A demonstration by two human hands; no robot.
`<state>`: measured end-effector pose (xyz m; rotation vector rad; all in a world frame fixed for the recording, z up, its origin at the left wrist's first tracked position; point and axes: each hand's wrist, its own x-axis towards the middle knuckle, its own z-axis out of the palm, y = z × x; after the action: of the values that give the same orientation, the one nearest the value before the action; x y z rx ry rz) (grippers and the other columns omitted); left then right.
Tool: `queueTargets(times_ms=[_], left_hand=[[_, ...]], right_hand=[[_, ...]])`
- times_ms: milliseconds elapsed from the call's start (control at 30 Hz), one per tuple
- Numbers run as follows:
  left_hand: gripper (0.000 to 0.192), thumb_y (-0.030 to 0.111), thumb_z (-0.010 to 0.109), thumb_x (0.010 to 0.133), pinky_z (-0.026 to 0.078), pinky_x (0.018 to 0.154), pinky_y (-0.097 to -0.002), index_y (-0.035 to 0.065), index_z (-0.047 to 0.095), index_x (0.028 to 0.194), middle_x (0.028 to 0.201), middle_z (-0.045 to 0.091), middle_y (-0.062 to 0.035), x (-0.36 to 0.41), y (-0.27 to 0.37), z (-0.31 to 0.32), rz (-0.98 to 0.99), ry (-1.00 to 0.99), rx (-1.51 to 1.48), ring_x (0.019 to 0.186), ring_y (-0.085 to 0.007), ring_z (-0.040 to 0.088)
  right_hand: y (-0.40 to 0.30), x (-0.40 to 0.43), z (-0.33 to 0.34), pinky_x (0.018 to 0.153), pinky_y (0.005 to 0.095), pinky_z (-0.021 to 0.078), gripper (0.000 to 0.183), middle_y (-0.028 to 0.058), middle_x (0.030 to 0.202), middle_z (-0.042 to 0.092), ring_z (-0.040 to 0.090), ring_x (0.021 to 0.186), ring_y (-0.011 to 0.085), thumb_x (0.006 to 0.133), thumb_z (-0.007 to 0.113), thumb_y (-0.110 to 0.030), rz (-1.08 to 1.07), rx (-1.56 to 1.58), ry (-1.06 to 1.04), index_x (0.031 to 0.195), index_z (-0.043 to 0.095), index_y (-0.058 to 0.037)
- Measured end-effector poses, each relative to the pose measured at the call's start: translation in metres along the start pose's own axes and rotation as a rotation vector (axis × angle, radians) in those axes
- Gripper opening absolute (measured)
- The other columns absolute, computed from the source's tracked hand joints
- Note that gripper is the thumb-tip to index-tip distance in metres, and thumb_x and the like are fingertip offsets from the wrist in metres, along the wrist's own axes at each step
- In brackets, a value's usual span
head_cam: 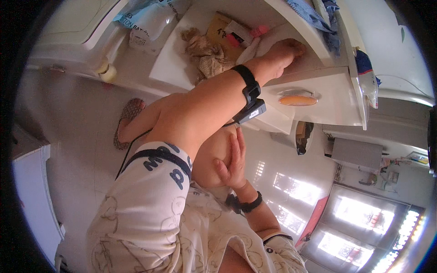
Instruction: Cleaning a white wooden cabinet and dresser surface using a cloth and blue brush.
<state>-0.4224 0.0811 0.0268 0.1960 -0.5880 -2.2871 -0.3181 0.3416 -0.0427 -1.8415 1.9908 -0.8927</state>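
My left hand (pixel 285 56) reaches across my body into an open white compartment (pixel 167 68) of a cabinet. Its fingers are in shadow near the inner side wall, so whether they hold anything cannot be made out. Beside that forearm lies crumpled brown patterned fabric (pixel 208 56). Behind the fabric are a cardboard box (pixel 218 25), a small light box (pixel 239 32) and a bright pink item (pixel 260 30). My right hand (pixel 234 160) rests on my bare knee (pixel 211 167), fingers spread, holding nothing. Both wrists wear black straps, the left with a black device (pixel 251 112).
A white drawer front (pixel 327 95) with an orange handle (pixel 298 100) projects below my left hand. Blue cloth (pixel 312 17) and a plastic packet (pixel 367 78) lie above. Blue-and-white plastic packaging (pixel 150 24) stands at upper left. A lined bin (pixel 304 136) sits beyond the drawer.
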Motion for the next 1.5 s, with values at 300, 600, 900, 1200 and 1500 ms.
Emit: queueTargets(times_ms=[300, 600, 900, 1200, 1500], left_hand=[[0.008, 0.012, 0.057, 0.085, 0.042, 0.064, -0.0263, 0.0081, 0.055, 0.078, 0.074, 0.054, -0.0011, -0.022, 0.007, -0.013, 0.048, -0.133, -0.105, 0.068, -0.012, 0.049], [0.007, 0.012, 0.06, 0.083, 0.046, 0.079, -0.0296, 0.0071, 0.057, 0.088, 0.091, 0.062, -0.006, -0.032, -0.008, -0.012, 0.049, -0.096, -0.212, 0.087, -0.0174, 0.058], [0.008, 0.008, 0.049, 0.087, 0.047, 0.074, -0.0328, 0.0122, 0.05, 0.093, 0.088, 0.062, -0.0057, -0.049, 0.014, -0.037, -0.009, 0.204, -0.024, 0.085, -0.0153, 0.06], [0.02, 0.015, 0.058, 0.087, 0.048, 0.065, -0.0217, 0.0026, 0.05, 0.101, 0.091, 0.065, -0.0088, -0.076, 0.06, -0.046, 0.054, 0.046, 0.633, 0.084, -0.0146, 0.065], [0.026, 0.012, 0.053, 0.087, 0.05, 0.062, -0.0285, 0.0059, 0.052, 0.113, 0.085, 0.066, -0.0082, -0.059, 0.039, -0.031, 0.283, -0.095, 1.063, 0.072, -0.0172, 0.066]], right_hand=[[-0.002, 0.0, -0.001, 0.105, 0.0455, 0.0254, 0.068, 0.0287, 0.141, 0.021, 0.025, 0.13, 0.0427, 0.08, 0.061, -0.028, 0.015, 0.006, -0.001, 0.134, 0.033, 0.0015], [0.0, -0.006, 0.0, 0.105, 0.0457, 0.0253, 0.07, 0.0279, 0.141, 0.023, 0.027, 0.129, 0.0419, 0.078, 0.063, -0.025, 0.05, -0.012, 0.003, 0.135, 0.032, 0.0012], [-0.005, -0.001, 0.0, 0.106, 0.0437, 0.0238, 0.069, 0.0258, 0.141, 0.023, 0.025, 0.131, 0.0398, 0.078, 0.061, -0.019, 0.003, -0.014, 0.026, 0.137, 0.029, 0.0011], [-0.001, 0.001, 0.001, 0.106, 0.0446, 0.0255, 0.069, 0.0274, 0.141, 0.024, 0.027, 0.129, 0.042, 0.077, 0.063, -0.023, -0.017, 0.006, 0.045, 0.134, 0.034, 0.0], [-0.002, 0.0, 0.002, 0.105, 0.046, 0.0263, 0.069, 0.0266, 0.14, 0.025, 0.028, 0.129, 0.0421, 0.077, 0.064, -0.025, -0.037, 0.007, 0.062, 0.135, 0.035, -0.0015]])
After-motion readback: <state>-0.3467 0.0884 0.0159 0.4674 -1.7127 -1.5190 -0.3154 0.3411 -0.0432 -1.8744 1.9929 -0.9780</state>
